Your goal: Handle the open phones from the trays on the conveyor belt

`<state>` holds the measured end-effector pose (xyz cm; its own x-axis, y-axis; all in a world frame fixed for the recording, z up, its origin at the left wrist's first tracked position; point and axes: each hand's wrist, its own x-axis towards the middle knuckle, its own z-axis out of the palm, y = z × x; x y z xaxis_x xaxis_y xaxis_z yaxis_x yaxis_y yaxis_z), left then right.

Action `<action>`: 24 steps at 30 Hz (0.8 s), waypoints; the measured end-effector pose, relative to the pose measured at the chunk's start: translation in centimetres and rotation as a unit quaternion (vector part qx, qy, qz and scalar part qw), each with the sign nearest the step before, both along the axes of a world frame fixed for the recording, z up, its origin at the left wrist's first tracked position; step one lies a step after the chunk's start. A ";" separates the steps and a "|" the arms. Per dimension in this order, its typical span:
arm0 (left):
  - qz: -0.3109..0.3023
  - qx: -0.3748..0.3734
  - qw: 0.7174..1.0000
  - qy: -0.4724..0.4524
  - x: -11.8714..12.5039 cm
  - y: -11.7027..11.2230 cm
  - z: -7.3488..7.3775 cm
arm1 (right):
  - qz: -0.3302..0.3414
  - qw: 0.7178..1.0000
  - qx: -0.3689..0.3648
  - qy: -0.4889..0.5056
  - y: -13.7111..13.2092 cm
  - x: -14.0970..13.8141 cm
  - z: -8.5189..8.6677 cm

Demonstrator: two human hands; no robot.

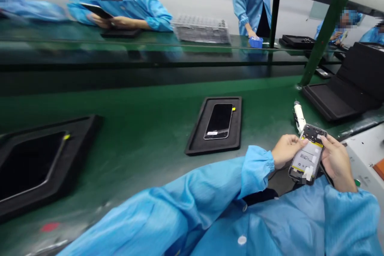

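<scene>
Between my two hands is a smartphone (309,154) without its back cover, its battery and dark inner parts facing up. My left hand (288,150) grips its left edge, the thumb lying over the upper part. On the opposite edge, my right hand (337,162) is closed with the thumb near the top corner. Just beyond the phone, a white pen-like tool (299,116) rests on the green bench (144,128). To the left, a black tray (195,144) carries another phone (220,122), screen up with a yellow tab.
A closer black tray (81,160) with a dark-screened device lies at far left. Stacked black trays (357,76) stand at right, beside a green post (324,44). Across the bench, people in blue work near a clear plastic crate (201,30) and a blue object (255,42).
</scene>
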<state>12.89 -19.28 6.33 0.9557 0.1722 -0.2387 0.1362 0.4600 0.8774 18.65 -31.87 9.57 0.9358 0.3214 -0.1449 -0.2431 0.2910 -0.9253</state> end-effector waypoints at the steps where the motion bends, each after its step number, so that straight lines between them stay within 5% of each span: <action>1: -0.010 -0.003 1.000 0.002 0.1 -0.2 0.1 | -0.003 1.000 -0.002 0.002 -0.3 0.1 -0.1; 8: -0.091 -0.005 0.995 0.029 0.4 -1.0 1.1 | -0.034 0.999 -0.023 0.011 -2.6 1.2 -1.0; 12: -0.100 0.072 0.992 -0.025 0.2 -2.6 1.3 | -0.128 0.976 -0.150 -0.094 -2.7 0.1 -0.9; 15: -0.136 0.209 0.957 -0.149 -0.5 -4.4 1.8 | -0.179 0.896 -0.299 -0.274 -3.4 -1.2 -0.4; 18: -0.234 0.274 0.902 -0.237 -1.5 -4.6 2.5 | -0.234 0.818 -0.403 -0.337 -8.0 -2.1 1.9; 21: -0.256 0.376 0.846 -0.278 -1.9 -2.3 2.3 | -0.348 0.731 -0.520 -0.273 -17.8 -2.3 6.4; 24: -0.148 0.492 0.804 -0.299 -0.8 1.2 0.5 | -0.490 0.575 -0.621 -0.210 -29.2 -0.4 10.5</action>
